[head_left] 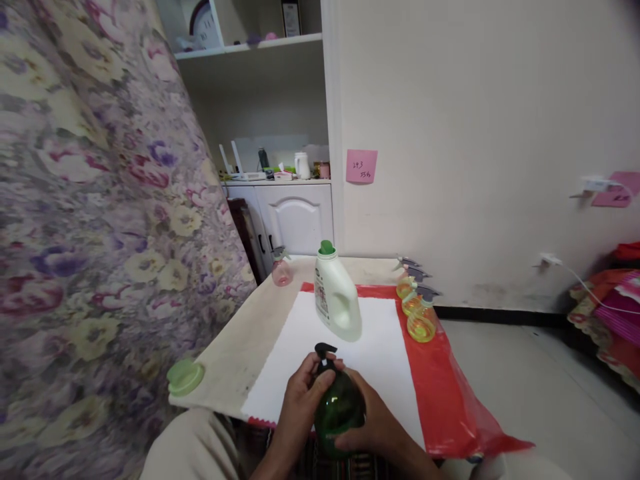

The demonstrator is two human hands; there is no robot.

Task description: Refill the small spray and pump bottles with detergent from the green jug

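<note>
A dark green pump bottle [340, 403] with a black pump head [325, 349] is held between my two hands over the near edge of the table. The fingers of my left hand [305, 390] are closed around its neck and collar, just below the spout. My right hand [373, 417] wraps the body from the right side, thumb across the lower front. Beyond them a pale green detergent jug [337, 293] stands upright on a white sheet [285, 350], its green spout showing at the top.
Several spray bottles with yellow liquid [421, 327] line the red plastic sheet [440, 393] at right. A pink spray bottle [283, 272] stands at the back left. The light green lid [185, 377] lies at the left corner, beside a floral curtain [110, 233].
</note>
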